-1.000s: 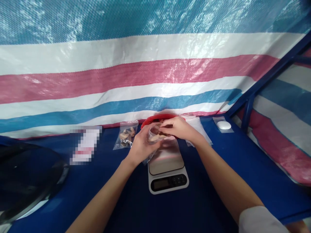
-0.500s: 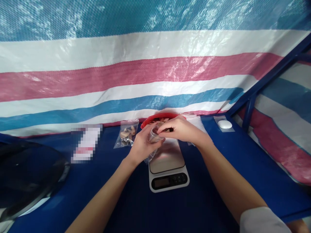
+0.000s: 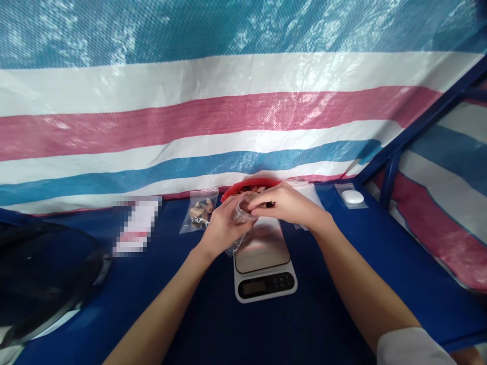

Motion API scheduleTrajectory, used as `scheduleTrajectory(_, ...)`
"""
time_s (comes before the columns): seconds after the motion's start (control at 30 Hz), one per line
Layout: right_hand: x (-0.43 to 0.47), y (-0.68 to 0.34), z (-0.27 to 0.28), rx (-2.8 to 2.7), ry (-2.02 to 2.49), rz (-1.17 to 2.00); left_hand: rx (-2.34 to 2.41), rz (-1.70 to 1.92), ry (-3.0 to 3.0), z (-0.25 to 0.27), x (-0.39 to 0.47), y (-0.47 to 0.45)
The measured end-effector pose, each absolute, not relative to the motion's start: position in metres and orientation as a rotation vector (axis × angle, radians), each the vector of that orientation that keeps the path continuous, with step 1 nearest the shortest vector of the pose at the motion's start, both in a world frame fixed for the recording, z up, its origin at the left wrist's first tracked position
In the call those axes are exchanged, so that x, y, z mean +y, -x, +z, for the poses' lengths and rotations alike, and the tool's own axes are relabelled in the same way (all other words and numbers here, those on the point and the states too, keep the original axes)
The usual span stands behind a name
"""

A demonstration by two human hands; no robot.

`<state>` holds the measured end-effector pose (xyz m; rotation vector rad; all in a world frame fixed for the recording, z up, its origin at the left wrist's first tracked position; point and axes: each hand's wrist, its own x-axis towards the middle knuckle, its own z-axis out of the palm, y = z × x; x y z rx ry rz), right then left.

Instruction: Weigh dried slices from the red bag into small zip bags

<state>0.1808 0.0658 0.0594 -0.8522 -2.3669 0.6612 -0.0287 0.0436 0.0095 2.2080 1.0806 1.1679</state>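
the left hand [image 3: 223, 228] grips a clear plastic bag [image 3: 242, 217] over the far end of the digital scale [image 3: 262, 248], before the red basin [image 3: 253, 181], while whether the right hand [image 3: 289, 204], fingertips at the bag's mouth, grasps anything is unclear.

Two hands [image 3: 224, 223] counted, one clear container [image 3: 241, 215], one digital scale [image 3: 263, 248], one red basin [image 3: 249, 182], one white oval object [image 3: 352, 196].
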Motion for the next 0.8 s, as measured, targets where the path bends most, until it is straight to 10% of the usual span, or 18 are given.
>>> scheduleTrajectory(0.8,0.079,-0.200,0.047,-2.157,0.982,0.910,1.183,1.084,-2.157,0.018,0.049,0.043)
